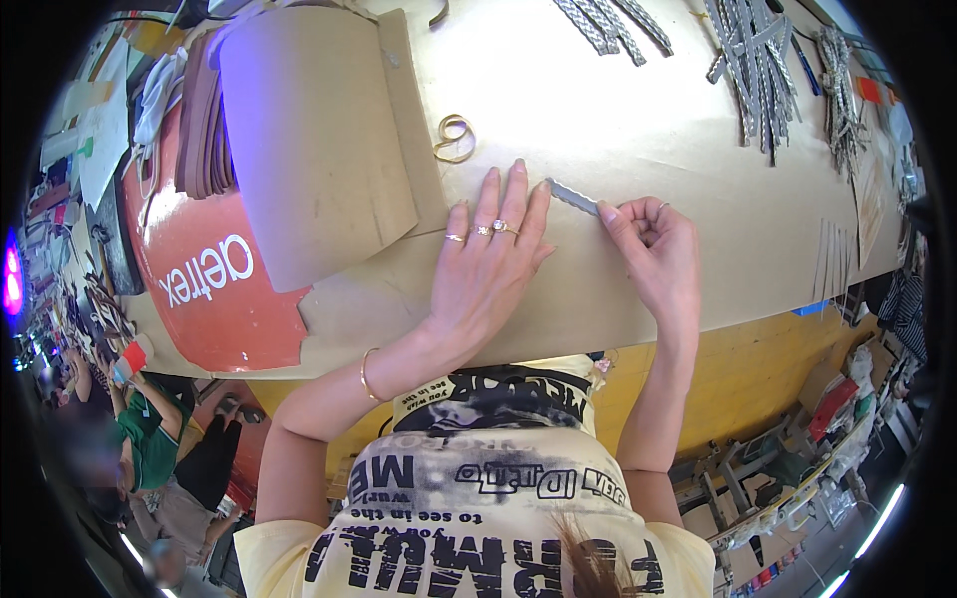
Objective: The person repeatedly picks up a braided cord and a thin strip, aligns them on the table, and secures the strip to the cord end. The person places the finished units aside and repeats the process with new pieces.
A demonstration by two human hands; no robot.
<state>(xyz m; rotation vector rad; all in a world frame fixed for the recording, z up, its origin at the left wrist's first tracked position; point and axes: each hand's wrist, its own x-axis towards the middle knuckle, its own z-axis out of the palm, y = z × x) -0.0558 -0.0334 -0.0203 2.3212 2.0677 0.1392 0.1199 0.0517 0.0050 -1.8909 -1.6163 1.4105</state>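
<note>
A short grey strip with a wavy, braided-looking edge (574,197) lies slantwise on the brown-covered table (558,289). My right hand (660,249) pinches its near right end between thumb and forefinger, the other fingers curled in. Flat on the table, my left hand (486,259) has its fingers stretched and spread, with rings on several of them. Its index fingertip is beside the strip's far left end; whether it presses on the strip I cannot tell. A thin golden-yellow loop of band (456,140) rests just beyond the left fingers.
A curved brown card sheet (309,149) and a red board (214,289) lie at left, beside stacked brown strips (204,120). Grey braided strips (756,80) lie far right near a blue pen-like tool (805,68); more (610,28) lie at the back. A person in green (155,429) is at left.
</note>
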